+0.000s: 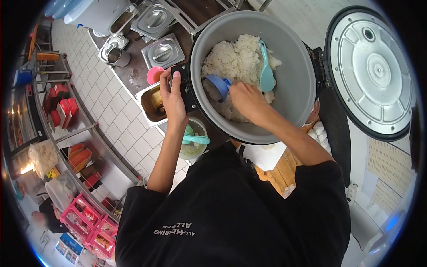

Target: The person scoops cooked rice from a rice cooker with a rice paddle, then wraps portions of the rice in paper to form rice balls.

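Rice (pixel 235 53), white, sticky and clumped into a rough mound, lies in the deep, round cooker (pixel 297 58), whose smooth grey wall curves around it. From my distant post I see the right hand (pixel 245 99) closed around the handle of a blue plastic scoop (pixel 216 82); its rounded cup sits in the rice near the cooker's left side. The left hand (pixel 174 101) is partly curled, thumb laid on the black latch (pixel 182 73) at the rim; I cannot tell how firmly it grips. A glossy teal paddle (pixel 267 80), flat and oval at one end, rests on the rice to the right. Beyond it I see the round metal lid (pixel 378 69) standing open, ribbed and studded around its edge. On the brown table (pixel 132 76), left of the cooker, are shiny rectangular steel lids (pixel 163 52) and a pink cup (pixel 155 74).
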`<state>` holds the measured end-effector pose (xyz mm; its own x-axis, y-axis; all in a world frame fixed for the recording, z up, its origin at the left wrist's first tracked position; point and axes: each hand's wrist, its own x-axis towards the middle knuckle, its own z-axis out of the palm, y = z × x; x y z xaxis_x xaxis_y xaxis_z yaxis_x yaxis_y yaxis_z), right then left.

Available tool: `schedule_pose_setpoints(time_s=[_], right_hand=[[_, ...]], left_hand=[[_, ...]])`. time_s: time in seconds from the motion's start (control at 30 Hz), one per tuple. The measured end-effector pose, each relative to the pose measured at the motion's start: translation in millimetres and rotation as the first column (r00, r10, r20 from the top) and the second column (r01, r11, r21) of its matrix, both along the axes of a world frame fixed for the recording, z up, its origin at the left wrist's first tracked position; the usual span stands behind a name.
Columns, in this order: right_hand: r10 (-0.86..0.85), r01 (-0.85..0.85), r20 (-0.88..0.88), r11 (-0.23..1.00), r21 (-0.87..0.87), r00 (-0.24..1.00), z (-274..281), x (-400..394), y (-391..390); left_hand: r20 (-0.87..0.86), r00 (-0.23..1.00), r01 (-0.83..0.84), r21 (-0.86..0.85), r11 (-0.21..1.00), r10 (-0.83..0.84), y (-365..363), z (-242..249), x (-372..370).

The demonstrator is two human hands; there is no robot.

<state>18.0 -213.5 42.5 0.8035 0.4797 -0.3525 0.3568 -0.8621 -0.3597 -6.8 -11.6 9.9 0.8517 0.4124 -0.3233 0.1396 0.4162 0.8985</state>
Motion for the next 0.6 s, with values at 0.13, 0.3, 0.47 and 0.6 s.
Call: schedule_pose_setpoints(time_s=[0.13,0.3,0.47,0.6], right_hand=[[-0.019,0.019,-0.073,1.0,-0.002,0.997,-3.0,-0.8,-19.0],[-0.038,0.172,-0.624,0.973,0.156,0.781,13.2,33.2,-66.8],[0.097,-0.092,-0.006,0.959,0.269,0.995,-41.5,62.1,-70.0],[-0.219,0.019,0.25,0.786,0.618,0.943,40.2,12.8,-95.7]], left_hand=[[-0.013,1.0,0.01,0.004,1.0,-0.01,-3.5,8.7,3.8],[0.032,0.999,-0.026,0.132,0.991,0.022,0.9,-7.6,1.9],[0.024,0.999,0.037,0.086,0.996,-0.039,7.4,-8.3,1.1],[0.072,0.997,-0.038,0.312,0.949,0.017,20.7,-17.6,-22.2]])
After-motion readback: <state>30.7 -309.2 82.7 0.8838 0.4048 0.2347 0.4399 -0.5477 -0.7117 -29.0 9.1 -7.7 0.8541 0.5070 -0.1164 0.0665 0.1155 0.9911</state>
